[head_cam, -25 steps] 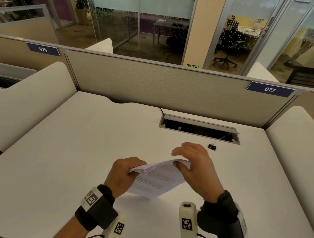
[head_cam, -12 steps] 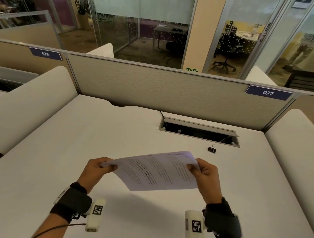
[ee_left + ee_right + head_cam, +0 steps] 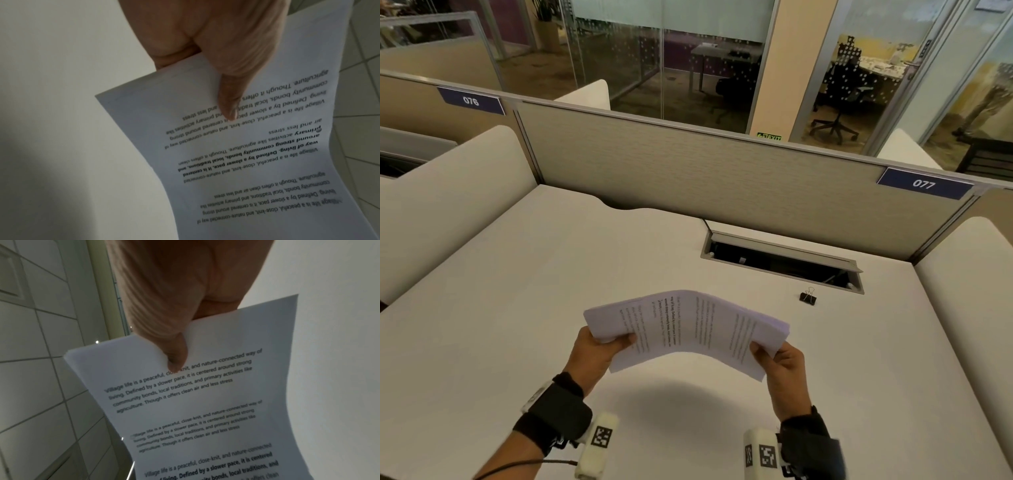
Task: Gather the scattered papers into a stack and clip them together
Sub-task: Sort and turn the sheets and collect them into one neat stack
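Note:
A stack of printed white papers point(image 3: 688, 329) hangs above the white desk point(image 3: 517, 308), bowed upward in the middle. My left hand point(image 3: 599, 349) pinches its left short edge, thumb on top, as the left wrist view shows on the papers point(image 3: 246, 146) under the left hand point(image 3: 216, 48). My right hand point(image 3: 777, 363) pinches the right short edge; in the right wrist view its thumb lies on the papers point(image 3: 205, 402) below the right hand point(image 3: 174, 296). A black binder clip point(image 3: 808, 296) sits on the desk beyond the right hand, apart from the stack.
An open cable hatch point(image 3: 784, 262) is sunk into the desk just behind the clip. A grey partition point(image 3: 688, 185) closes the far side, and padded white side panels point(image 3: 448, 192) stand left and right.
The papers went from a bunched, folded bundle at the desk to a stack held out flat between both hands, then lifted and bowed upward. Hands spread apart to the short edges.

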